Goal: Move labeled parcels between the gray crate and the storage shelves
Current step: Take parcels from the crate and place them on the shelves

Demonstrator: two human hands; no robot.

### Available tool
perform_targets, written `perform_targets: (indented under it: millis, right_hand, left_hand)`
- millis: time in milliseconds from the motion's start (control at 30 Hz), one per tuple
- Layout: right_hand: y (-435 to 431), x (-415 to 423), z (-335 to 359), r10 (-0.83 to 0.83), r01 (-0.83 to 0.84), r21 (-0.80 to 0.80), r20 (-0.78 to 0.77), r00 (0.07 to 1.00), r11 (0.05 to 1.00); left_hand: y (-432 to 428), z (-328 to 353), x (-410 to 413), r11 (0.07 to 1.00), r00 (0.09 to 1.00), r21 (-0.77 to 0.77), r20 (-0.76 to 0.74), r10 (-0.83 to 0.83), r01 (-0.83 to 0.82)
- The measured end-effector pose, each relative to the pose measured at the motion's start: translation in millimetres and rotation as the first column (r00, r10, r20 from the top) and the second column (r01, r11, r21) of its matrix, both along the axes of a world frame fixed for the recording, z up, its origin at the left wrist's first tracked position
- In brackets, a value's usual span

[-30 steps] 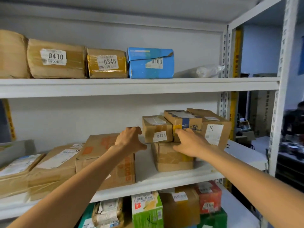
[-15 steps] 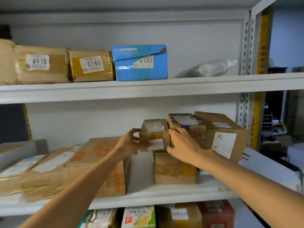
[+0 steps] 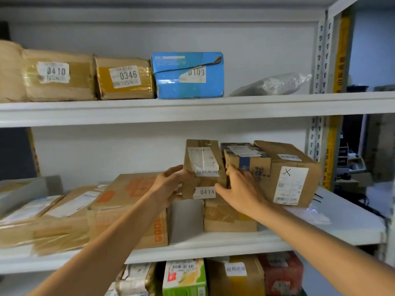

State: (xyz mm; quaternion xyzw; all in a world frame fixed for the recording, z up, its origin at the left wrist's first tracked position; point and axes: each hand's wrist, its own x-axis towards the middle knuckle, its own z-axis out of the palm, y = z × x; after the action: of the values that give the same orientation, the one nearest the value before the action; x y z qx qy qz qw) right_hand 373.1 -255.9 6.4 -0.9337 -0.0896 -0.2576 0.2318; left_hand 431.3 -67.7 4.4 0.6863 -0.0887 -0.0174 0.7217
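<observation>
Gripping the parcel labeled 0471 point(image 3: 203, 167) from both sides, the left hand point(image 3: 168, 188) curls its fingers around the parcel's left edge; the right hand point(image 3: 240, 189) clasps the right edge, thumb near the number label; the parcel sits tilted between both hands, above a taped brown box point(image 3: 228, 218) on the middle shelf point(image 3: 213, 245); just beyond the right hand stand a blue-taped box point(image 3: 248, 161) and a carton marked X point(image 3: 292, 174); left of the left hand lies an orange-printed carton point(image 3: 128, 193).

Yellow printed strip point(image 3: 341, 54) vertical at right — dim cluttered room point(image 3: 352, 165) beyond; pale wall point(image 3: 106, 152) behind.
</observation>
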Motion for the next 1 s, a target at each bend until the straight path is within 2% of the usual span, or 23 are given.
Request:
perform_targets:
  millis: [133,200,300,467,700,833,1000]
  right_hand:
    - [18,-3,-10,0.085,-0.072,0.361,-0.021,0.996,0.930]
    - [25,-8,-10,0.110,-0.087,0.450,-0.026,0.994,0.889]
    - [33,-15,-13,0.140,-0.104,0.541,-0.026,0.990,0.835]
    - [43,-24,-29,0.226,-0.169,0.594,-0.022,0.974,0.787]
    - [52,-41,-46,0.236,-0.187,0.618,0.003,0.972,0.763]
    - [62,-71,-68,0.168,-0.153,0.618,0.034,0.985,0.771]
    - [61,-115,-96,-0.040,0.033,0.636,-0.003,0.999,0.771]
  left_hand:
    - [14,-5,-14,0.996,1.000,-0.085,0.024,0.012,-0.010]
    - [22,-6,-22,0.992,0.998,-0.127,0.063,0.015,-0.007]
    - [35,-10,-31,0.995,0.987,-0.095,0.157,0.009,0.006]
    - [50,-26,-44,0.999,0.964,-0.037,0.264,0.011,-0.001]
    - [51,-42,-66,1.000,0.943,-0.018,0.332,0.013,-0.008]
    - [53,-66,-78,0.996,0.944,-0.046,0.326,-0.052,0.071]
    - [38,-91,-98,0.975,0.930,0.001,0.300,-0.211,0.222]
